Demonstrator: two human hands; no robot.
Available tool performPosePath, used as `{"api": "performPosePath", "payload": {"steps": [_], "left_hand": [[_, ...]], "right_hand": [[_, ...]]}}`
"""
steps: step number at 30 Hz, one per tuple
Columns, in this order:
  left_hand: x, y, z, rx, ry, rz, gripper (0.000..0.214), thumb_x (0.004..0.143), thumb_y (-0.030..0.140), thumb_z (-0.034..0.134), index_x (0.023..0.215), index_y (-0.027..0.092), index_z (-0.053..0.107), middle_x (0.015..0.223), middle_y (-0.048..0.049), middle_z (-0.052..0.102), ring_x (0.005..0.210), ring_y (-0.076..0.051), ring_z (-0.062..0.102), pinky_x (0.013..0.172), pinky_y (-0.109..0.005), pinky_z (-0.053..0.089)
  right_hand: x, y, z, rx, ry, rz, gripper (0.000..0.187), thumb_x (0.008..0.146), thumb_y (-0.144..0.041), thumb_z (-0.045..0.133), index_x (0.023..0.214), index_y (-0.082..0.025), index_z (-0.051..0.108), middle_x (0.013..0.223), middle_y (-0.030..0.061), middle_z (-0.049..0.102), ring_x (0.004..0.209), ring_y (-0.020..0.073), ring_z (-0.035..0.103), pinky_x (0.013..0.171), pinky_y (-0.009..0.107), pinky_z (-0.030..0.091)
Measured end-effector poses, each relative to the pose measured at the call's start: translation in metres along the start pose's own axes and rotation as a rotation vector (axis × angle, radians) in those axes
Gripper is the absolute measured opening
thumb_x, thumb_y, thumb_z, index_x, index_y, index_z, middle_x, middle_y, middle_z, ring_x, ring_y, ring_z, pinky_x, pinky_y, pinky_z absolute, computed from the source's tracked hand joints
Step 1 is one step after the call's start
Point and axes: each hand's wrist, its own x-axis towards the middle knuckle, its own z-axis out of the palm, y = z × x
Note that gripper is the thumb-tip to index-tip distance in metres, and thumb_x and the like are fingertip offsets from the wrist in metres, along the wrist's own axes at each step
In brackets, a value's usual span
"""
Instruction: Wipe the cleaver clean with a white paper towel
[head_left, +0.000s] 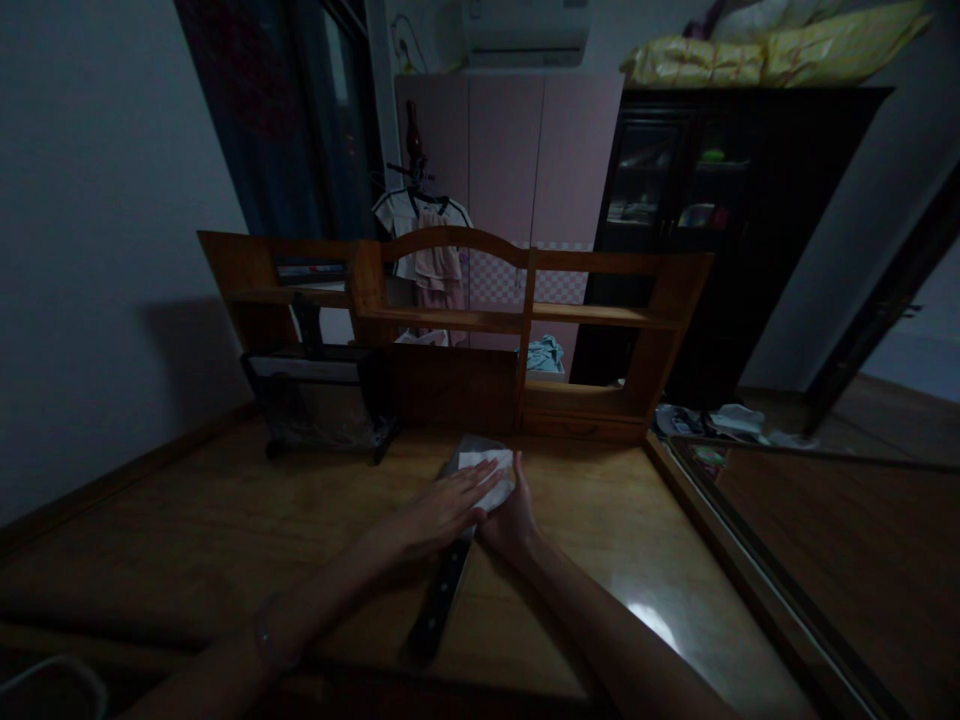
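Note:
A large knife [442,590] lies on the wooden table, its black riveted handle toward me. Its blade runs away under my hands and is partly hidden. Over the blade, my right hand [517,515] holds a folded white tissue or cloth [496,488] from the right side, thumb pointing up. My left hand [454,505] lies across the top of the white piece, its fingers stretched out flat and touching it. Dim light and the overlapping hands hide whether the white piece touches the blade.
A wooden shelf unit [450,320] stands along the table's far edge. At its left is a dark-framed appliance with a glassy front [319,400]. Light reflects off the tabletop [652,625] at right. Beyond are pink wardrobes [502,150], hanging clothes [435,240] and a dark cabinet [720,250].

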Motion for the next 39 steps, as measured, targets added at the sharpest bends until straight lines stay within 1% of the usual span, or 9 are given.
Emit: {"api": "performPosePath", "payload": {"steps": [6,9,12,15,18,23,29,34,39], "left_hand": [[-0.022,0.007,-0.001,0.013,0.020,-0.042,0.059,0.103,0.048,0.030,0.158,0.029,0.015,0.163,-0.0016,0.014,0.149,-0.024,0.019,0.122,-0.041,0.021],[-0.040,0.007,-0.001,0.010,0.031,-0.081,0.060,0.102,0.049,0.032,0.157,0.031,0.015,0.163,-0.0011,0.014,0.149,-0.025,0.018,0.122,-0.044,0.022],[-0.049,-0.003,-0.003,-0.028,0.049,-0.143,0.057,0.103,0.049,0.029,0.157,0.031,0.018,0.163,-0.0003,0.014,0.149,-0.023,0.019,0.122,-0.044,0.021],[-0.041,-0.018,-0.004,-0.089,0.098,-0.207,0.054,0.104,0.047,0.023,0.155,0.030,0.025,0.162,0.0002,0.017,0.148,-0.022,0.021,0.122,-0.044,0.021],[-0.018,-0.029,-0.002,-0.121,0.124,-0.225,0.053,0.104,0.048,0.022,0.153,0.029,0.031,0.160,0.0001,0.024,0.147,-0.022,0.026,0.121,-0.046,0.025],[0.008,-0.017,0.004,-0.003,0.095,-0.168,0.054,0.105,0.047,0.026,0.155,0.027,0.025,0.161,-0.0017,0.018,0.148,-0.022,0.021,0.122,-0.045,0.023],[-0.011,0.012,0.001,0.030,-0.016,-0.064,0.056,0.105,0.041,0.029,0.157,0.032,0.011,0.163,0.0007,0.011,0.150,-0.022,0.015,0.123,-0.044,0.018],[-0.028,0.010,0.004,0.005,-0.034,-0.050,0.058,0.105,0.041,0.030,0.158,0.032,0.007,0.163,0.0009,0.010,0.150,-0.023,0.016,0.123,-0.044,0.018],[-0.026,0.008,0.006,0.021,-0.002,-0.070,0.058,0.104,0.043,0.031,0.158,0.032,0.010,0.163,0.0008,0.012,0.149,-0.022,0.017,0.123,-0.044,0.019]], "right_hand": [[-0.002,0.000,-0.003,-0.027,-0.063,0.126,0.067,0.085,-0.076,0.046,0.103,-0.015,0.066,0.097,0.0119,0.072,0.105,0.0286,0.066,0.096,0.047,0.050],[-0.001,0.000,-0.006,-0.056,-0.090,0.110,0.064,0.087,-0.075,0.043,0.107,-0.018,0.065,0.099,0.0098,0.073,0.104,0.0283,0.066,0.096,0.049,0.049],[0.001,0.000,-0.007,-0.047,-0.081,0.096,0.062,0.089,-0.073,0.040,0.112,-0.020,0.064,0.102,0.0087,0.073,0.104,0.0273,0.067,0.097,0.050,0.049],[0.002,0.000,-0.006,-0.040,-0.099,0.114,0.062,0.091,-0.070,0.039,0.117,-0.019,0.062,0.105,0.0090,0.073,0.104,0.0269,0.067,0.097,0.050,0.049],[0.001,-0.001,-0.005,-0.046,-0.109,0.101,0.061,0.092,-0.068,0.039,0.123,-0.019,0.060,0.108,0.0093,0.072,0.106,0.0270,0.066,0.096,0.050,0.049],[-0.002,-0.002,-0.003,-0.012,-0.077,0.083,0.064,0.092,-0.069,0.040,0.125,-0.017,0.059,0.109,0.0104,0.071,0.108,0.0275,0.065,0.096,0.049,0.050],[0.001,-0.001,-0.006,0.007,-0.035,0.116,0.066,0.089,-0.073,0.042,0.103,-0.012,0.066,0.095,0.0139,0.072,0.103,0.0296,0.067,0.093,0.048,0.052],[0.003,-0.001,-0.012,-0.014,-0.011,0.110,0.067,0.090,-0.072,0.040,0.106,-0.012,0.065,0.091,0.0125,0.072,0.098,0.0282,0.068,0.090,0.047,0.054],[0.001,-0.001,-0.009,-0.001,-0.001,0.099,0.064,0.089,-0.071,0.043,0.107,-0.013,0.064,0.094,0.0118,0.073,0.099,0.0278,0.068,0.091,0.047,0.053]]}}
